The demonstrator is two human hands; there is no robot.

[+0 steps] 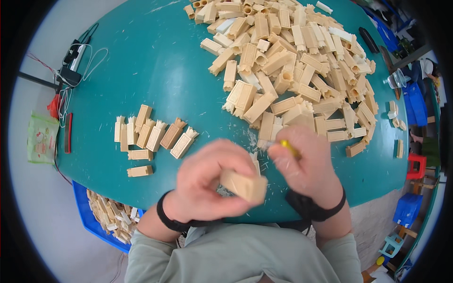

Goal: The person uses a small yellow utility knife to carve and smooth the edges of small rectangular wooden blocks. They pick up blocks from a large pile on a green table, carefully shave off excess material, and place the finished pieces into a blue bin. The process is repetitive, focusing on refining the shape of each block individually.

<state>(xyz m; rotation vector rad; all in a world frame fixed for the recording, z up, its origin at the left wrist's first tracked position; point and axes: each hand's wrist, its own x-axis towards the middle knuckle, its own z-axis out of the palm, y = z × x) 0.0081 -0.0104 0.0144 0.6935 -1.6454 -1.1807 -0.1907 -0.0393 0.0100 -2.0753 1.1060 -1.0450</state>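
Observation:
My left hand (205, 181) grips a beige plastic block (245, 185) just above the near edge of the teal table (155, 70). My right hand (306, 165) is closed around a small yellow-handled tool (289, 147), whose tip points left, toward the block's upper end. Both hands are blurred. A big heap of the same beige blocks (292, 66) covers the far right of the table. A small row of blocks (153, 134) lies to the left of my left hand, with two loose ones in front of it.
A blue crate (89, 212) with more beige pieces sits below the table's left edge. Cables and a power strip (75, 59) lie at the far left. A green packet (41, 137) rests off the table's left side. Plastic shavings dot the tabletop.

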